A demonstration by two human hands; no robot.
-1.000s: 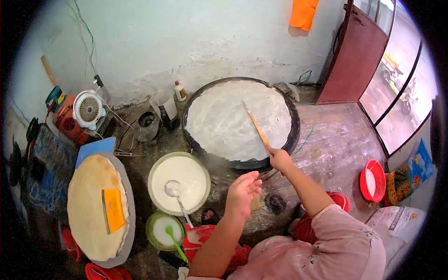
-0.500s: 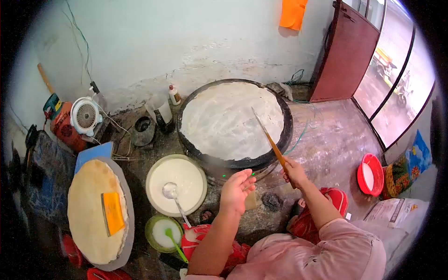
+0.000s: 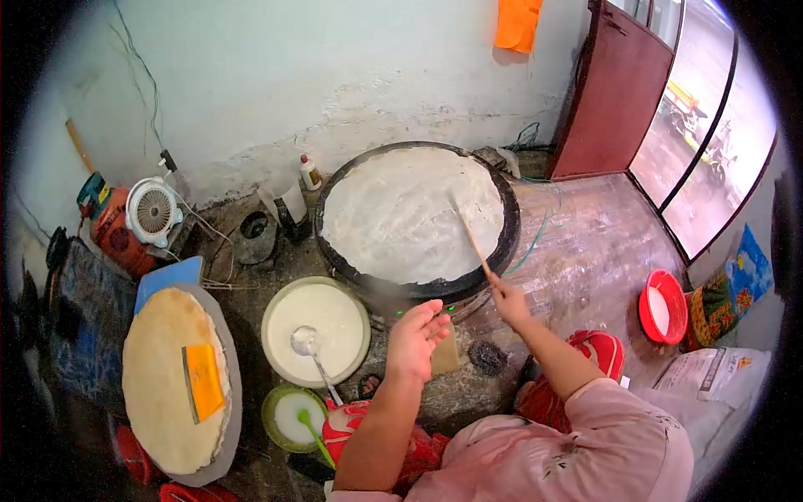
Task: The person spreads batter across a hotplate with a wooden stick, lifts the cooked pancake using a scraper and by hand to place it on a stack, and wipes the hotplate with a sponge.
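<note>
We saw the right hand [image 3: 508,303] wrapped around the handle of a long, slender tool [image 3: 475,241], which slanted out over the pale sheet [image 3: 393,222] spread across a round, black-rimmed griddle [image 3: 335,266] in front of the body. The tool's far end was blurred, so we could not tell whether it touched the sheet or hung just above it. That was where we judged the chief risk to lie: a tip angled too steeply, or pressed too hard, could have torn or gouged so thin a layer. The left hand [image 3: 414,341] was bare, its fingers loosely spread and a little curled, just short of the griddle's near edge; we could not judge its height. If the rim was hot, as we supposed, a careless reach forward could have burned those fingers. Beside the griddle, on the left, stood a wide basin [image 3: 269,335] of white liquid, with a ladle [image 3: 304,340] leaning in it. Its handle pointed back toward the left knee and forearm, so a knock from either might have tipped it and splashed the floor. A thin green cord [image 3: 535,243] ran along the floor right of the griddle, where a foot could have snagged it.
</note>
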